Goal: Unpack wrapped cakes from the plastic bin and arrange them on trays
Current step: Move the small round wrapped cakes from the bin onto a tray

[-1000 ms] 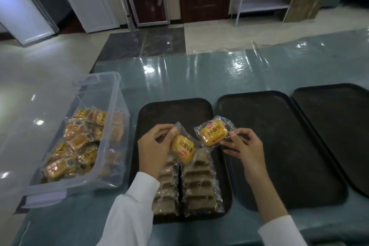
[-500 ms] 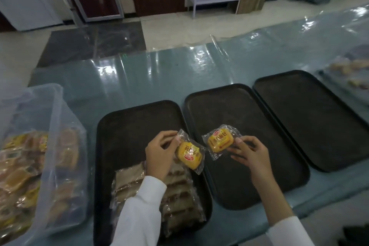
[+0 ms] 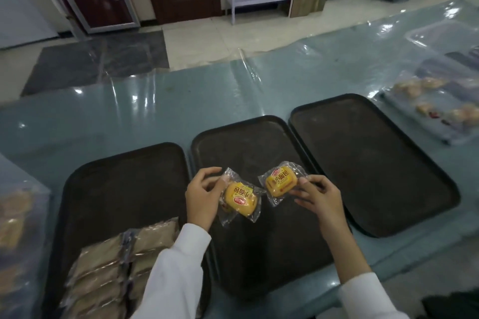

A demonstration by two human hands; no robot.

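Head view: the left hand [image 3: 201, 195] pinches a wrapped cake [image 3: 239, 198] by the upper left corner of its wrapper, thumb and fingers curled onto the clear film; the cake hangs tilted just right of and below that pinch, a round yellow bun under a yellow label with a red logo and dark characters, the crinkled see-through wrapper flaring past it at both ends; the right hand [image 3: 317, 195] pinches a second wrapped cake [image 3: 281, 181] at its right edge, thumb on top and fingers beneath; this one sits just left of and above the pinch, label up, squarish and yellow with the same red logo and print, its clear film fanning out at the corners; the two cakes are near each other, wrapper tips almost meeting between the hands, and both are held above the middle tray [image 3: 259, 254], a dark rounded rectangle; left of the left hand lies the left tray [image 3: 116, 189], with rows of brown wrapped cakes [image 3: 108, 267] at its near end, below the left wrist; right of the right hand is a third dark tray [image 3: 375, 163]; the plastic bin [image 3: 18, 228] shows blurred at the far left edge, yellowish packets inside; all rest on a table [image 3: 129, 116] under glossy blue-green sheeting; both sleeves [image 3: 176, 280] are white.
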